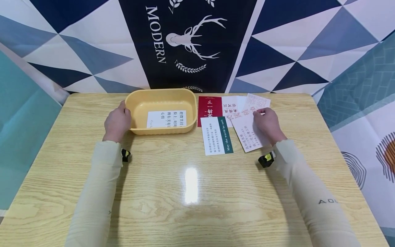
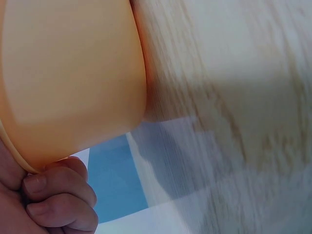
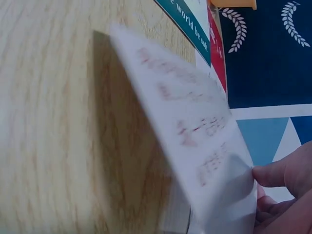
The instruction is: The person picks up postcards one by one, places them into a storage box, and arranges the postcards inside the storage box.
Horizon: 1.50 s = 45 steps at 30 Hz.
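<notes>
My left hand [image 1: 117,122] grips the left rim of a yellow plastic basin [image 1: 163,131]; in the left wrist view its fingers [image 2: 63,209] curl at the rim. Inside the basin lies a white card with black writing [image 1: 157,120]. My right hand [image 1: 267,124] pinches a white card with red writing [image 1: 243,132], which in the right wrist view is tilted up off the table. Beside it are a green-and-white card [image 1: 216,137], a red card [image 1: 210,104] and other white cards [image 1: 229,103], partly overlapping.
The wooden table [image 1: 185,219] ends at a patterned cloth backdrop [image 1: 191,44] with a deer print. A black-and-yellow device [image 1: 266,160] sits at the right wrist and another [image 1: 125,155] at the left. A bright reflection lies on the tabletop.
</notes>
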Each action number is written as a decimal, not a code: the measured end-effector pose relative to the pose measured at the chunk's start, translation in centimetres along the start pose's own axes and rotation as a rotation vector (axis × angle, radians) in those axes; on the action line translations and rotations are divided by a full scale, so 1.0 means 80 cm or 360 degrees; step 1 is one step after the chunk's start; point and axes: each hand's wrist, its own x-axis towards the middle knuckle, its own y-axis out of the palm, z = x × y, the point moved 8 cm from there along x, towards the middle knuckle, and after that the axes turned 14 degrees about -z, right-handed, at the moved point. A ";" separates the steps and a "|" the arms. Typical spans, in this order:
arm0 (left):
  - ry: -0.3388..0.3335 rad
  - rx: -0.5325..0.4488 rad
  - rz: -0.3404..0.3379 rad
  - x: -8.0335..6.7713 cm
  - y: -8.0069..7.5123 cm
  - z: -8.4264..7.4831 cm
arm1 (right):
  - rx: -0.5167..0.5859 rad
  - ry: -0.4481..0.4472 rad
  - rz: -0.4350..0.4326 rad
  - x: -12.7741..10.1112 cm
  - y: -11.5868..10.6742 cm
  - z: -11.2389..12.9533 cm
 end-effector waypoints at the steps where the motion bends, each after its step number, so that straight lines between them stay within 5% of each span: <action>1: 0.0002 0.0000 -0.0003 0.000 0.000 0.000 | -0.0005 -0.0012 -0.0011 0.000 -0.002 0.001; 29: -0.0025 -0.0005 0.0011 -0.001 0.001 0.002 | 0.0019 -0.0325 -0.0201 0.007 -0.041 0.061; 45: -0.0036 -0.0006 0.0012 0.000 0.001 0.001 | 0.0003 -0.0334 -0.0063 0.008 -0.026 0.098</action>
